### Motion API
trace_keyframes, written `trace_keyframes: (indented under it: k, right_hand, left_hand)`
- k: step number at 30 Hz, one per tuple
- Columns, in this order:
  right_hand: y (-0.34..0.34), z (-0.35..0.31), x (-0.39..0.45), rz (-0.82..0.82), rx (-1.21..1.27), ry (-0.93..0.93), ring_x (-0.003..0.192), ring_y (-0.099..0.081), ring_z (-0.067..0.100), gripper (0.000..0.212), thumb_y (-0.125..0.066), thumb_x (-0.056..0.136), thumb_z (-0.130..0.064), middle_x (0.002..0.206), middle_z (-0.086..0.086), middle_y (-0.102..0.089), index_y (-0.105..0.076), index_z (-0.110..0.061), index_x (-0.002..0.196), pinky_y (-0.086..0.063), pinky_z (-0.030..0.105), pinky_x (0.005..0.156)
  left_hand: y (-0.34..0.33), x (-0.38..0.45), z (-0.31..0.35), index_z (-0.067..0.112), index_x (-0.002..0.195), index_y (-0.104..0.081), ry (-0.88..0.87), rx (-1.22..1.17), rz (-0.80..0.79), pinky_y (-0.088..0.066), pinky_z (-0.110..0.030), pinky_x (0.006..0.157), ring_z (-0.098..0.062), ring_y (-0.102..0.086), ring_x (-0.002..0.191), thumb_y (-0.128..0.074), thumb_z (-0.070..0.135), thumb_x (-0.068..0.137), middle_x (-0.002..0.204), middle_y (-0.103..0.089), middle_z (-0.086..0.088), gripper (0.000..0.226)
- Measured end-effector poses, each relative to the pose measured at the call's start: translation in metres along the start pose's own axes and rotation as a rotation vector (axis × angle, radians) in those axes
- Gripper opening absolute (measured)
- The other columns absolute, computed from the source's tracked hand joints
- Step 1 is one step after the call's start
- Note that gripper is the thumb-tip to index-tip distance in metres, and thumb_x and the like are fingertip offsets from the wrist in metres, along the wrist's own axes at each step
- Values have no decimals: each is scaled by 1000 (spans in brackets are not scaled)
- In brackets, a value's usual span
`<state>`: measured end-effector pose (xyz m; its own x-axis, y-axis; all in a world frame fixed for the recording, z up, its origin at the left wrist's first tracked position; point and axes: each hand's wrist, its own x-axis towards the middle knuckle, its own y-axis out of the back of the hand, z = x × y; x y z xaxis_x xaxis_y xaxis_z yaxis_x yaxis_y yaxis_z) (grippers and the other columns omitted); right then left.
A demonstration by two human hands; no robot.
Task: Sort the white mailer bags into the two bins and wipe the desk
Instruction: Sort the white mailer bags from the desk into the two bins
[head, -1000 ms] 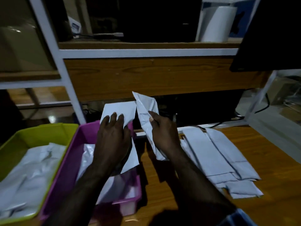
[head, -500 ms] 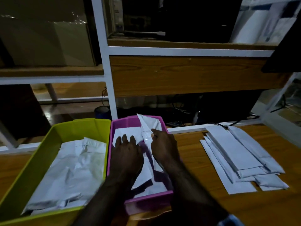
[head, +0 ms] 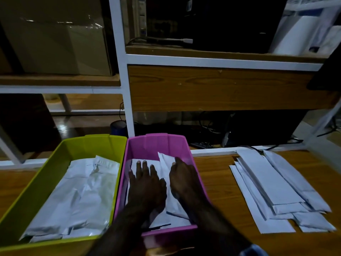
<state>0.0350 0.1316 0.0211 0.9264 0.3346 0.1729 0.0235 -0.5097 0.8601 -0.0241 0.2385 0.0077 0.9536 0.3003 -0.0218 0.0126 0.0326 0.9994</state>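
Observation:
Both my hands are inside the pink bin (head: 156, 143), pressing flat on white mailer bags (head: 167, 163) lying in it. My left hand (head: 145, 183) lies palm down with fingers straight on the left bag. My right hand (head: 184, 180) rests palm down on the right bag, whose top corner sticks up beyond my fingertips. The yellow-green bin (head: 88, 143) stands just to the left and holds several larger crumpled white mailer bags (head: 77, 196). A stack of folded white mailer bags (head: 276, 189) lies on the wooden desk (head: 217, 182) to the right.
Behind the desk stands a white-framed wooden shelf unit (head: 212, 87) with dark equipment and cables. A cardboard box (head: 55, 43) sits on the left shelf. A white roll (head: 299, 36) stands at the upper right. A dark cup (head: 118, 126) sits behind the bins.
My hands brought two white mailer bags from above the desk down into the pink bin and now press them flat. The view has swung left, showing more of the yellow-green bin.

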Motion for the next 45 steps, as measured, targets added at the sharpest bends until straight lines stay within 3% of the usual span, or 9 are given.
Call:
trace_keyframes:
  k: [2,5,10,19,22,26,29,40,45]
  right_hand:
    - [-8,8,3,-61,-98,88,97,-64,29,18,-64,88,-14,100,14,-70,-69,-2,100,-51,41,90]
    - [-10,7,13,-195,-32,99,129,-44,29,35,-44,96,-9,136,13,-51,-55,-5,129,-30,46,110]
    - [-36,14,24,-401,12,9,145,-14,36,55,-39,98,-17,158,15,-13,-24,-14,150,-18,50,117]
    - [-82,34,13,-400,-133,23,148,8,26,58,-24,103,-38,161,8,13,2,-26,153,-1,50,119]
    - [-82,31,7,-414,-166,37,148,-7,28,60,-14,97,-43,161,11,0,-11,-24,154,-12,55,116]
    - [-108,45,16,-368,-157,-78,106,-67,30,60,-32,77,-43,125,14,-64,-61,-23,126,-54,53,76]
    - [-118,48,13,-381,-158,-38,106,-66,33,57,-35,78,-43,125,16,-63,-48,-21,130,-54,55,75]
    - [-120,51,17,-294,-252,56,97,-70,29,58,-34,75,-47,116,12,-69,-72,-24,112,-57,48,67]
    - [-91,34,28,-445,-168,95,97,-65,45,51,-25,91,-25,110,19,-68,-73,-11,99,-56,56,68]
  left_hand:
    - [-1,9,-4,9,151,-8,-32,49,-40,2,-53,115,-33,7,146,-18,48,96,159,1,-17,68]
    - [-6,24,-9,6,151,-9,-67,41,-112,-1,-54,115,-34,2,146,-19,46,93,159,-2,-18,71]
    - [-52,26,-23,-3,120,-62,-63,-51,-68,-48,-65,81,-48,-59,108,-34,33,74,123,-58,-30,65]
    - [-95,24,-24,12,135,-42,-91,-50,27,-50,-52,89,-40,-59,114,-39,33,79,133,-54,-23,60]
    - [-96,25,-25,11,135,-44,-94,-64,-16,-50,-49,89,-38,-59,114,-34,37,86,133,-54,-22,56]
    - [-102,29,-30,9,146,-28,-70,-89,-72,-48,-47,91,-37,-60,114,-38,42,82,133,-54,-22,73]
    - [-103,33,-31,10,149,-22,-71,-121,-109,-50,-49,88,-39,-61,112,-38,44,80,132,-55,-23,79]
    - [-105,36,-31,9,127,-46,-100,-16,-82,-53,-52,80,-42,-65,101,-39,39,75,120,-62,-25,60]
    - [-96,59,-33,7,89,-72,-186,26,-92,-54,-41,56,-37,-67,69,-46,34,68,86,-68,-20,43]
